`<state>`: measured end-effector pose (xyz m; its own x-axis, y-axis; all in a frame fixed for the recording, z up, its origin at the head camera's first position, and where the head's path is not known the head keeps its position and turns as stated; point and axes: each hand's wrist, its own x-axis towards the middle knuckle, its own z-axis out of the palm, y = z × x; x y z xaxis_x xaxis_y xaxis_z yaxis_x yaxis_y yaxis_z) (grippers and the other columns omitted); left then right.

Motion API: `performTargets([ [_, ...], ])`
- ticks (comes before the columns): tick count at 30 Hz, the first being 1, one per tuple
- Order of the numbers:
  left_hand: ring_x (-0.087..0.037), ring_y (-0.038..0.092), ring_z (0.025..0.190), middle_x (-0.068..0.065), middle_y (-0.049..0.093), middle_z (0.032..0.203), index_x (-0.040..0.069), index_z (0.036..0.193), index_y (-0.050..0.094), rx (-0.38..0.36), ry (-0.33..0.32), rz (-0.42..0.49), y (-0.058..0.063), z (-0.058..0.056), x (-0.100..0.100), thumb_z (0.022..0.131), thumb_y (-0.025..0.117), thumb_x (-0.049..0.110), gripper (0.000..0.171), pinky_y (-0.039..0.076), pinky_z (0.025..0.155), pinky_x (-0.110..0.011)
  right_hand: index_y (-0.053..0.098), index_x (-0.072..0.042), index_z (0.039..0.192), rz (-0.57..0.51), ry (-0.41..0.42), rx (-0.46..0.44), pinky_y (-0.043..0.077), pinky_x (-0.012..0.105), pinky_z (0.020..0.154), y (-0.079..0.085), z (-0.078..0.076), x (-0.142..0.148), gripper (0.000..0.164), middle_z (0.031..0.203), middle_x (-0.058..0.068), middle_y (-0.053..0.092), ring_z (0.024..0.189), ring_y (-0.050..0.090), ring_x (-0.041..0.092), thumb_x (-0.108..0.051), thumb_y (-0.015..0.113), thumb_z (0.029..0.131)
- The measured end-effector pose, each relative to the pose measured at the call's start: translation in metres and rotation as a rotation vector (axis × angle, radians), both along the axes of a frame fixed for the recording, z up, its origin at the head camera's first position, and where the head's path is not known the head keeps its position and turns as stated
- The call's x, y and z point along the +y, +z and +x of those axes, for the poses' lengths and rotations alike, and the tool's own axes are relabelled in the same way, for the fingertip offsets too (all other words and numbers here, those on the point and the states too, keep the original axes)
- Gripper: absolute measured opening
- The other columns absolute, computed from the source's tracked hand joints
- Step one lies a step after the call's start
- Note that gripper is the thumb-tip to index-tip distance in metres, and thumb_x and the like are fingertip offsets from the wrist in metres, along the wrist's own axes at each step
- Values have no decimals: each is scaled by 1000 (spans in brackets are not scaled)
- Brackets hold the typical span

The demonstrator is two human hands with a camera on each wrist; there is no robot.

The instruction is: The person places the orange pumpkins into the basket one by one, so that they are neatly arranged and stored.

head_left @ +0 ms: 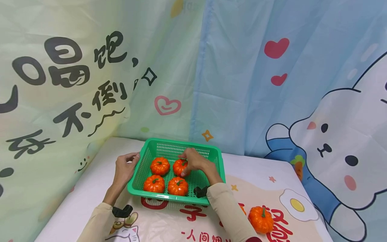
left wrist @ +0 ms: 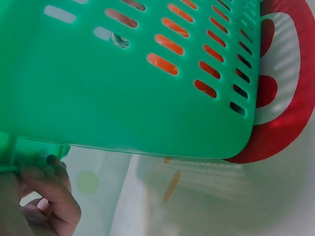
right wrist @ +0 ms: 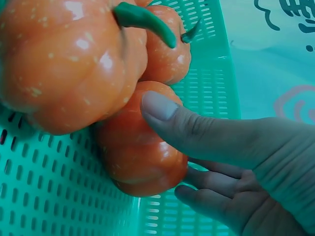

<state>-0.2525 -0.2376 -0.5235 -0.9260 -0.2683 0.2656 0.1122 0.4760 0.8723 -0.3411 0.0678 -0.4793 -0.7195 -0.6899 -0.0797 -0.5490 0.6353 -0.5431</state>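
A green plastic basket (head_left: pixel 181 143) with slotted walls sits on the table and holds several small orange pumpkins with green stems. My left hand (head_left: pixel 124 169) grips the basket's left rim, its fingers (left wrist: pixel 59 191) curled at the edge in the left wrist view. Inside the basket, my right hand (head_left: pixel 196 160) holds the back-right pumpkin (right wrist: pixel 142 157), with the thumb over its top side and the other fingers round its far side. Beside it lie the back-left pumpkin (head_left: pixel 159 166), the front-left pumpkin (head_left: pixel 154 184) and the front-right pumpkin (head_left: pixel 177 187).
Another pumpkin (head_left: pixel 261 219) lies on the table to the right of my right sleeve (head_left: pixel 229 210). A bit of orange shows past that sleeve, mostly hidden. The printed tablecloth (head_left: pixel 260 181) spreads under the basket, and a patterned curtain (head_left: pixel 235 111) hangs behind the table.
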Motion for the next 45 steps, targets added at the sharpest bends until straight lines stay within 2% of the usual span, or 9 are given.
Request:
performTargets([
  [6, -10, 68, 78, -27, 80, 110, -3, 128, 79, 9, -4, 1, 0, 1, 0, 110, 66, 18, 31, 54, 63, -18, 73, -1, 139, 35, -84, 26, 59, 42, 100, 11, 12, 2, 70, 149, 12, 69, 122, 65, 37, -18, 101, 77],
  [12, -4, 66, 78, -28, 80, 111, -3, 128, 78, 16, -2, -12, -1, 0, 2, 110, 66, 18, 31, 53, 63, -17, 82, 4, 110, 1, -79, 38, 57, 38, 90, 19, 14, 8, 43, 150, 15, 67, 93, 67, 44, -14, 101, 76],
  [18, 1, 64, 73, -30, 79, 109, -5, 128, 78, 25, -5, -6, 1, 0, 2, 110, 66, 18, 31, 53, 61, -17, 73, -3, 140, 12, -107, 39, 55, 48, 114, 35, 21, 13, 68, 154, 11, 66, 143, 60, 38, -15, 100, 79],
  [28, 1, 64, 73, -29, 79, 111, -4, 129, 78, 2, -7, 1, 2, 3, 4, 110, 65, 18, 32, 54, 63, -17, 66, -5, 149, 18, -127, 70, 56, 47, 112, 48, 34, 31, 80, 156, 11, 64, 145, 60, 35, -17, 100, 78],
  [31, 0, 64, 71, -30, 79, 110, -4, 129, 78, 5, -4, -1, 4, 4, 3, 110, 65, 18, 32, 53, 61, -17, 64, -6, 151, 24, -137, 82, 57, 44, 105, 53, 40, 39, 82, 156, 11, 64, 136, 65, 34, -20, 100, 79],
  [33, 0, 64, 72, -30, 79, 110, -4, 129, 78, 12, -3, -1, 4, 4, 3, 110, 65, 18, 32, 53, 61, -17, 62, -6, 153, 16, -139, 76, 57, 39, 90, 57, 43, 45, 83, 150, 16, 68, 97, 70, 31, -21, 99, 80],
  [36, 2, 64, 71, -31, 79, 111, -5, 129, 78, 13, -2, 3, 5, 4, 3, 110, 65, 18, 32, 53, 62, -16, 60, -6, 155, 3, -141, 61, 42, 34, 70, 60, 48, 54, 85, 131, 24, 75, 61, 33, 22, -24, 99, 81],
  [42, 2, 63, 70, -31, 79, 111, -5, 129, 78, 1, 3, -1, 3, 5, 3, 109, 66, 17, 31, 52, 61, -17, 60, -6, 155, -27, -158, 39, 47, 34, 83, 61, 58, 71, 86, 139, 19, 74, 65, 33, 10, -25, 99, 81],
  [45, -1, 63, 73, -29, 79, 110, -4, 128, 78, 11, 9, -13, 1, 2, 3, 109, 66, 17, 31, 52, 60, -17, 60, -5, 155, -30, -166, 58, 48, 36, 86, 60, 62, 78, 86, 109, 17, 78, 61, 24, 12, -25, 99, 80],
])
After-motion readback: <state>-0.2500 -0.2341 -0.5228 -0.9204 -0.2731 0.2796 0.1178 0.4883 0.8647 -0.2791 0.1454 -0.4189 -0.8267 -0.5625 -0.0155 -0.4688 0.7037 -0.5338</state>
